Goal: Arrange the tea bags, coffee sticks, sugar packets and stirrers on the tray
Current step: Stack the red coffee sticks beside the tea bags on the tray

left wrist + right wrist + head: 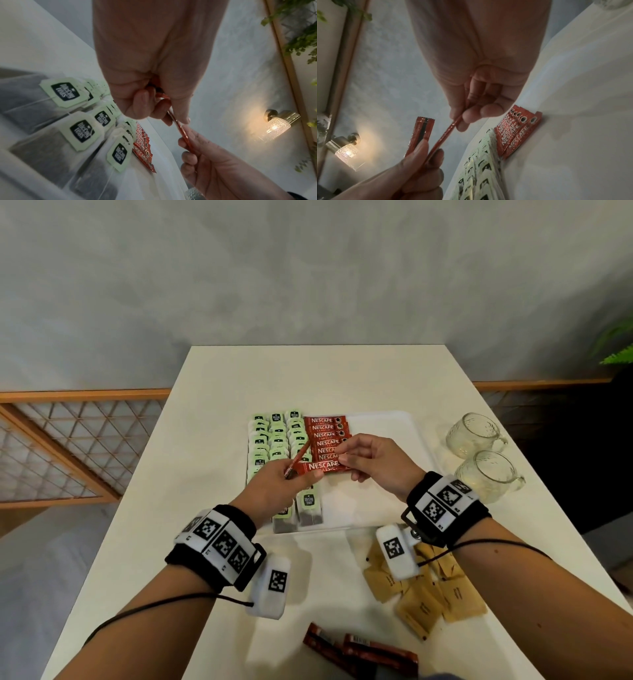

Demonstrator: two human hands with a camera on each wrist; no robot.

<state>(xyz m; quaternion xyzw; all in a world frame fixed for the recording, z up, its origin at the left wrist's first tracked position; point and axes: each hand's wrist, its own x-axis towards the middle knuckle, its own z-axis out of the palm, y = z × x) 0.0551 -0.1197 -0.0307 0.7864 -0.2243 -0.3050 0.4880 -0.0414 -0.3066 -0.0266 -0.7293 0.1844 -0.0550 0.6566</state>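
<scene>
Green-tagged tea bags (277, 436) fill the left side of the white tray (387, 440) in rows. Beside them lies a column of red coffee sticks (327, 433). My left hand (301, 475) grips two more sticks above the tray. One stick (298, 457) points up and away; the other stick (322, 466) lies level. My right hand (346, 460) pinches that level stick's right end. From the right wrist the shared stick (443, 138) runs edge-on between both hands, with the spare stick (421, 134) upright. No stirrers are in view.
Brown sugar packets (424, 594) lie scattered on the table in front of the tray, partly under my right wrist. A few loose coffee sticks (363, 648) sit at the near edge. Two glass cups (476, 436) stand right of the tray.
</scene>
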